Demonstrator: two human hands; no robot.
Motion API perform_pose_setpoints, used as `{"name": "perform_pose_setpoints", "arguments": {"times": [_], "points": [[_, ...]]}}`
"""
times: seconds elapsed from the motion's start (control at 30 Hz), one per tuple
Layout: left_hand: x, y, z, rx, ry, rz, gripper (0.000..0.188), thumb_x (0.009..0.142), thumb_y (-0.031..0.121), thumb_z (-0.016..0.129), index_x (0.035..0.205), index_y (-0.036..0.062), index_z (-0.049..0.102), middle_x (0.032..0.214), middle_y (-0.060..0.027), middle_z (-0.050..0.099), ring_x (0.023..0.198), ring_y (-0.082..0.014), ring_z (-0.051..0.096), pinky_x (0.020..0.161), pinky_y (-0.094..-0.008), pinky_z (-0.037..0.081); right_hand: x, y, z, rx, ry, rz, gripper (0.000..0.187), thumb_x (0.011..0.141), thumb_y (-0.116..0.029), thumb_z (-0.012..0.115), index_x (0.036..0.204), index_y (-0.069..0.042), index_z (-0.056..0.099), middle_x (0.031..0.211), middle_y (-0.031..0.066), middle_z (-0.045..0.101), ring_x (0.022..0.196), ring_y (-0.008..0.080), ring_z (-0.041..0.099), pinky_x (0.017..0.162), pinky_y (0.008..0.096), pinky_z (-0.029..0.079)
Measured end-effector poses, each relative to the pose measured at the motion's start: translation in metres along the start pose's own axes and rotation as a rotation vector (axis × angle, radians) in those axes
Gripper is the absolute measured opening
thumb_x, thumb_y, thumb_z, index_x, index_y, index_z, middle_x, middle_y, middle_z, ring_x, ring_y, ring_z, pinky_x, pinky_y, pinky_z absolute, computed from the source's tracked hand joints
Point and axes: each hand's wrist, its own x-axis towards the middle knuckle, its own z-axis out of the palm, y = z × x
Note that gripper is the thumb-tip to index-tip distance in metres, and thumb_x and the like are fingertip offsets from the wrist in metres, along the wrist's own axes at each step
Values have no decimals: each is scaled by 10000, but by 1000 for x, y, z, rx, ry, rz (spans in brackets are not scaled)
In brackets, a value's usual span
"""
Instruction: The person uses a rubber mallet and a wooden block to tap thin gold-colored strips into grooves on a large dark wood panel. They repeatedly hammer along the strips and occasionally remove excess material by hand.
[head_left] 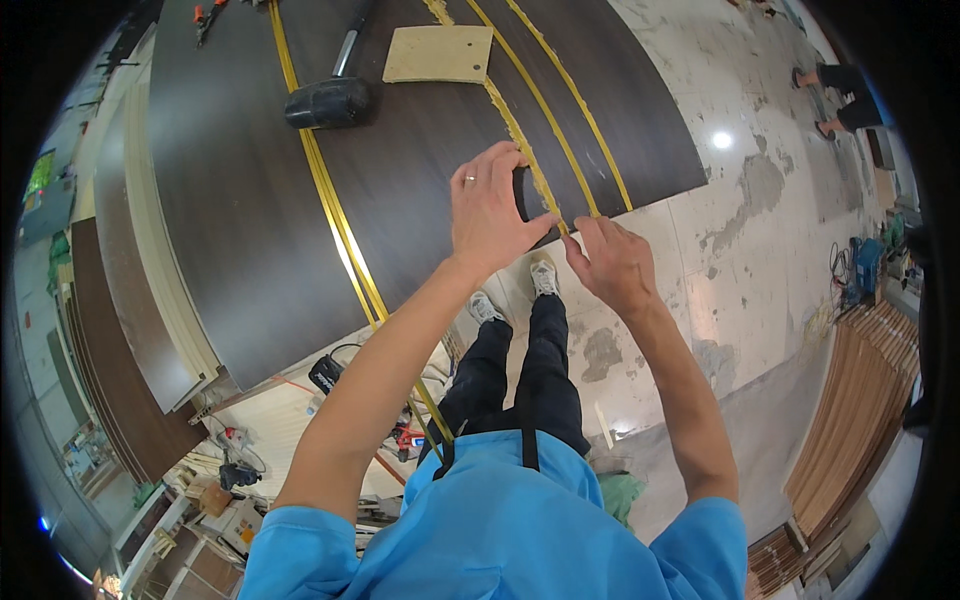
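A dark brown board (pixel 430 150) lies before me, crossed by long yellow strips, some with ragged edges. My left hand (pixel 490 210) bends over the ragged yellow strip (pixel 535 170) near the board's front edge, its fingertips and thumb on the strip. Under its palm shows a black patch (pixel 521 195) that I cannot make out. Right beside it, my right hand (pixel 614 262) pinches the end of the same strip at the edge. A black rubber mallet (pixel 328 103) and a beige rectangular piece with two holes (pixel 438 54) rest on the board farther off.
Shiny gold strips (pixel 335 215) cross the board and overhang its front edge by my left forearm. Red-handled pliers (pixel 208 18) lie at the far left. Stacked panels (pixel 130 330) flank the left side; brown boards (pixel 850 400) stand right. Another person's legs (pixel 845 95) show far right.
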Motion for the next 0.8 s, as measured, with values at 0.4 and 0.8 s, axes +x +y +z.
{"name": "perform_pose_setpoints", "arguments": {"times": [0.4, 0.8], "points": [[-1, 2, -3, -68, -11, -43, 786, 694, 303, 944, 1337, 95, 543, 1462, -114, 552, 1415, -308, 498, 1195, -503, 315, 15, 10, -8, 8, -185, -95, 189, 949, -214, 724, 904, -72, 607, 788, 122, 671, 717, 318, 724, 609, 454, 584], [-2, 2, -3, -69, -4, -41, 805, 678, 309, 955, 1336, 122, 531, 1475, -97, 550, 1420, -308, 496, 1206, -529, 298, 7, 2, 1, -326, -201, -369, 122, 861, -116, 690, 930, -41, 621, 801, 73, 661, 693, 225, 730, 582, 367, 605]]}}
